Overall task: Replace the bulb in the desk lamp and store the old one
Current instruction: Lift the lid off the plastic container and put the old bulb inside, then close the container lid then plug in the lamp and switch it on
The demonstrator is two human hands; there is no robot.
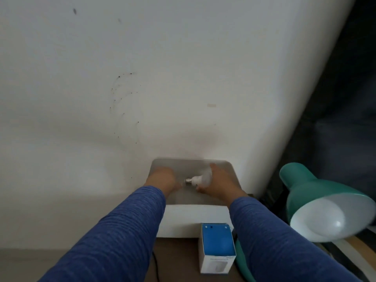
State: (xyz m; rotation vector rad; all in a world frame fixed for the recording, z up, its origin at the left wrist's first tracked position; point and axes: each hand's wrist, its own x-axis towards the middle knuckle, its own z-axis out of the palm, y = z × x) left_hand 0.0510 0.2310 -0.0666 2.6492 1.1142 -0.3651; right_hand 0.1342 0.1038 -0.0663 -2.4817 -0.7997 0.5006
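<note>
Old bulb out, storage pending.
I see my right hand (218, 183) gripping the bulb (198, 179) over the grey tray (227, 169); left hand (162, 180) state unclear; lamp (325, 202) already holds a bulb.

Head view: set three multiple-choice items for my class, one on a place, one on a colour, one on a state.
1. Where is the loose bulb?
A. in the right hand, over the white tray
B. on the box
C. in the left hand

2. What colour is the lamp shade outside?
A. red
B. green
C. black

3. What is in the lamp's socket?
A. nothing
B. a cloth
C. a bulb

Answers:
1. A: the right hand grips the bulb's globe, its screw base pointing toward the left hand.
2. B: the shade is teal green, white inside.
3. C: a white fitted bulb fills the shade.
</note>
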